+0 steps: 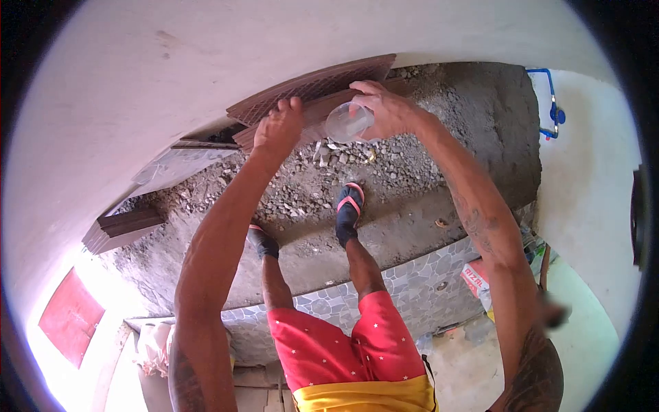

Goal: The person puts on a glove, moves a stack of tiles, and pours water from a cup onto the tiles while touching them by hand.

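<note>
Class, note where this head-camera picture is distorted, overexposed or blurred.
Head view: fisheye lens curves straight edges and blackens the corners; glare washes out the lower left by the red panel; a blurred patch sits lower right; the clear cup in the right hand looks fairly sharp.

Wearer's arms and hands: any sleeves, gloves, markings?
Both arms are bare, no sleeves. Left hand and right hand are ungloved; no watch or rings visible. Dark tattoo markings run along the right forearm and upper arm; the left upper arm looks tattooed too, near the frame edge.
</note>
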A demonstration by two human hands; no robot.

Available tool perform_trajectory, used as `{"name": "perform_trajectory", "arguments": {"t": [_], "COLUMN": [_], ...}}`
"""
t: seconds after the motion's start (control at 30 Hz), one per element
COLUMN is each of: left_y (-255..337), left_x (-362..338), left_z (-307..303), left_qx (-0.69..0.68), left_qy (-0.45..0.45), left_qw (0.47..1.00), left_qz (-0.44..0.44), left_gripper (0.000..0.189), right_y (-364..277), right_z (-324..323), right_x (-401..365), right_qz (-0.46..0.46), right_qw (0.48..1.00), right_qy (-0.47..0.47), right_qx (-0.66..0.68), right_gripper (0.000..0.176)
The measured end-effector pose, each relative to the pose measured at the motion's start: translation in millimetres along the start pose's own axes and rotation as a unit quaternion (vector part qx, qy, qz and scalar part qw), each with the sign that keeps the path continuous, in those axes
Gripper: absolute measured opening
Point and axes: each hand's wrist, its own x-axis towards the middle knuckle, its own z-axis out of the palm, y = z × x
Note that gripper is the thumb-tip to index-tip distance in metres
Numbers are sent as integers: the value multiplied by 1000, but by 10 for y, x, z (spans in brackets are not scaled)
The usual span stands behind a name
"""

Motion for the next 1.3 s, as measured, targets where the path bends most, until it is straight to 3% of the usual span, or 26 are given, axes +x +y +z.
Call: {"name": "perform_trajectory", "arguments": {"t": [0.1,0.2,0.3,0.4,0.53,0.7,0.8,1.0,1.3], "left_y": [7,-6,37,-11,-39,-13,-19,22,55], "left_x": [-28,-75,-144,-100,-112,-81,-98,-123,-139], "left_z": [14,117,235,328,447,524,516,430,475], "left_qx": [9,22,-18,52,-28,23,-2,1,-16], "left_qy": [49,66,125,235,215,196,186,176,173], "left_qw": [999,997,991,971,976,980,983,984,984], "left_qz": [14,-16,-32,8,17,-9,-5,-18,-34], "left_gripper": [50,102,57,54,48,44,50,42,44], "right_y": [-11,-7,-51,-69,-67,-80,-83,-134,-121], "right_z": [-22,27,21,20,43,43,51,32,49], "right_x": [17,9,4,-10,1,2,4,-17,-42], "right_qz": [10,3,5,7,0,-5,0,23,11], "right_qw": [1000,1000,1000,1000,1000,999,999,999,999], "right_qy": [-7,1,13,15,26,32,32,12,7], "right_qx": [3,-9,-14,-8,-16,-19,-27,-24,-34], "right_gripper": [48,49,50,51,51,50,49,51,51]}}
